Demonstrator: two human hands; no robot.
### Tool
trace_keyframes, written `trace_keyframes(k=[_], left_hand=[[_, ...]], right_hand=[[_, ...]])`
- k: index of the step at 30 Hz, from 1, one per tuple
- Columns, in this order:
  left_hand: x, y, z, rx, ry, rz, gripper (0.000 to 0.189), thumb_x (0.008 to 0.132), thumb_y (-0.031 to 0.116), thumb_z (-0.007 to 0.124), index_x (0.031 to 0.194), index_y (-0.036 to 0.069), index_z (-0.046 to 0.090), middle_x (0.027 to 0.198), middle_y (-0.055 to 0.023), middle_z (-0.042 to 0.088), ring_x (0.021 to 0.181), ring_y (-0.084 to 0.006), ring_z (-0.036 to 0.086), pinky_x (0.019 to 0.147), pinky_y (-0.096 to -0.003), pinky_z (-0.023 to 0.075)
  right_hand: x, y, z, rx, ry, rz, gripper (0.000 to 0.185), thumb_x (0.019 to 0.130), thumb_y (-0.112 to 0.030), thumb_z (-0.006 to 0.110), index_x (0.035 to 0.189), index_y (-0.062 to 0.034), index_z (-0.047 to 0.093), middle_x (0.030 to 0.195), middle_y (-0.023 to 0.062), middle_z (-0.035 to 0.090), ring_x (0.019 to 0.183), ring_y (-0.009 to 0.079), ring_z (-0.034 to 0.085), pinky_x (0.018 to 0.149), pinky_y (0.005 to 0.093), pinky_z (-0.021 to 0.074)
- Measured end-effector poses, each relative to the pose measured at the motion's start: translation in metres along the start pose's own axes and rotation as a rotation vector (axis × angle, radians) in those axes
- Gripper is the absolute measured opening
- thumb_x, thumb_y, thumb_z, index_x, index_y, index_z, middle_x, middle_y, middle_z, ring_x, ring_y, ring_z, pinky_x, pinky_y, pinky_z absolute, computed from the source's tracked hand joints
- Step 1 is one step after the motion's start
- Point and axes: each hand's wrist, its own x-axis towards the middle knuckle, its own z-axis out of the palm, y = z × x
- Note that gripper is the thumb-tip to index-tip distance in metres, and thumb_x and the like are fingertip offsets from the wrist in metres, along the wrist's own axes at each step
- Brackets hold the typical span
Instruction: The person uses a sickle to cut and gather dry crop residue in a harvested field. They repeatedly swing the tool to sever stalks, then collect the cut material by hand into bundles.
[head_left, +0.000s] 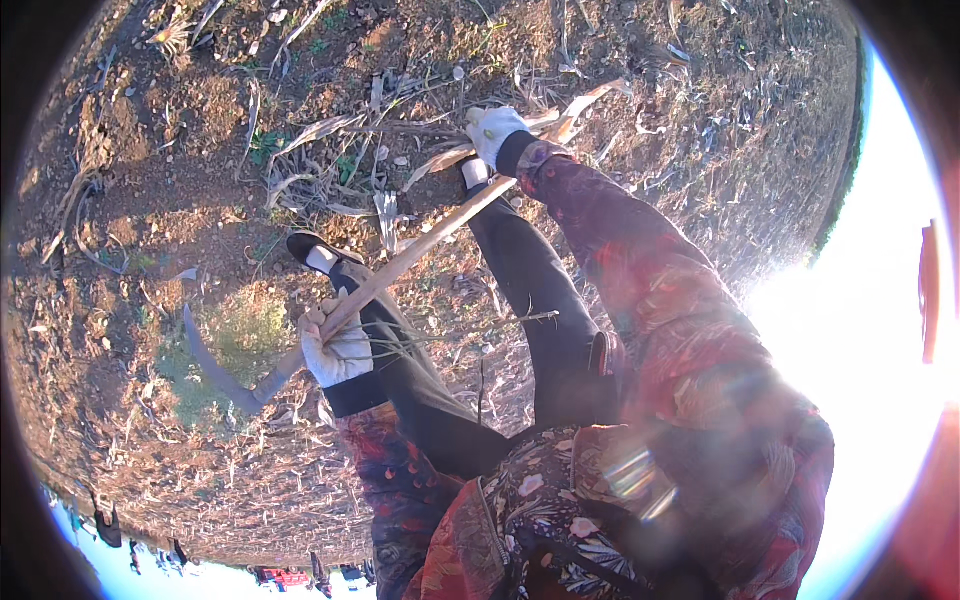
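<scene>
My left hand (337, 345), in a pale glove, is closed around the wooden handle (420, 251) of a long-handled sickle, close to its head. The curved metal blade (217, 375) extends to the left over the ground. Thin plant stems (457, 330) stick out rightward from beside this hand; whether it grips them too is unclear. Farther up, my right hand (495, 135), also gloved, is closed on dry stalks and leaves (442, 161). The handle runs up to the right cuff, where the sleeve hides its upper part.
Dry leaves and stalks (315, 172) lie scattered on brown soil with small green weeds. My left shoe (304, 244) and right shoe (471, 161) stand among them. Several distant people and a red vehicle (283, 577) appear at the lower left edge. Strong sun glare covers the right.
</scene>
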Motion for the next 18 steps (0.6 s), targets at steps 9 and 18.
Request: trace_keyframes(k=[9, 18], left_hand=[[0.022, -0.006, -0.121, -0.168, 0.247, -0.103, 0.015, 0.074, 0.004, 0.064, 0.087, 0.003, 0.056, 0.086, -0.0053, 0.060, 0.095, -0.0256, 0.058, 0.105, -0.0558, 0.0300], [0.023, 0.005, -0.091, -0.223, 0.235, -0.126, 0.013, 0.076, 0.006, 0.062, 0.081, 0.008, 0.049, 0.074, -0.0036, 0.053, 0.088, -0.0272, 0.059, 0.101, -0.0547, 0.0352]], right_hand=[[0.183, -0.077, 0.170, -0.654, 0.043, -0.486, 0.035, 0.087, -0.021, 0.045, 0.118, -0.0095, 0.054, 0.126, 0.0118, 0.049, 0.113, 0.0276, 0.047, 0.091, 0.0413, 0.0366], [0.109, -0.026, 0.111, -0.134, -0.421, -0.101, 0.033, 0.089, -0.032, 0.040, 0.098, -0.0071, 0.059, 0.088, 0.0150, 0.064, 0.087, 0.0361, 0.061, 0.074, 0.0432, 0.0477]])
